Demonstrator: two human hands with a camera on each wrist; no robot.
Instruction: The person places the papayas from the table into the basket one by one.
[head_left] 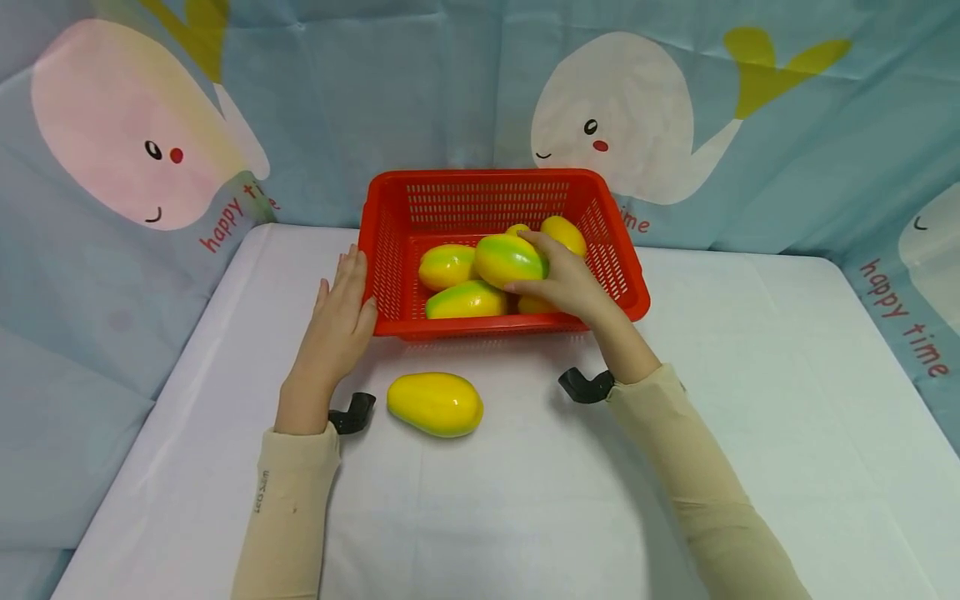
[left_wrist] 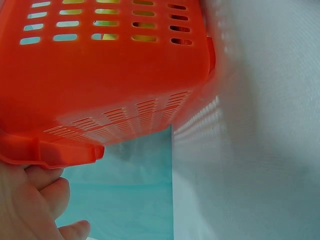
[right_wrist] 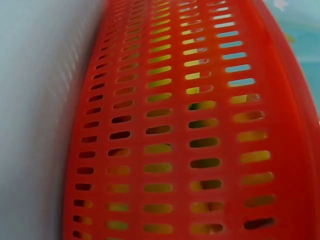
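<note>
A red plastic basket point(head_left: 386, 287) with slotted walls holds several yellow-green mangoes, among them one mango point(head_left: 447, 267) at the left and another mango point(head_left: 467, 301) by the front wall. Inside it, my right hand point(head_left: 562, 279) grips a mango point(head_left: 510, 260) from its right side, thumb in front and fingers behind, over the others. My left hand point(head_left: 341, 312) rests against the basket's left side with straight fingers along the rim. In the left wrist view, fingers point(left_wrist: 52, 195) show under the rim point(left_wrist: 55, 157). The right wrist view shows the slotted front wall point(right_wrist: 180, 145), with the right hand mostly hidden.
One more yellow mango point(head_left: 435, 404) lies on the white tablecloth point(head_left: 480, 517) in front of the basket, between the forearms. A light blue curtain point(head_left: 450, 92) with whale prints hangs right behind the basket. Black camera mounts point(head_left: 585, 386) stick out from both wrists.
</note>
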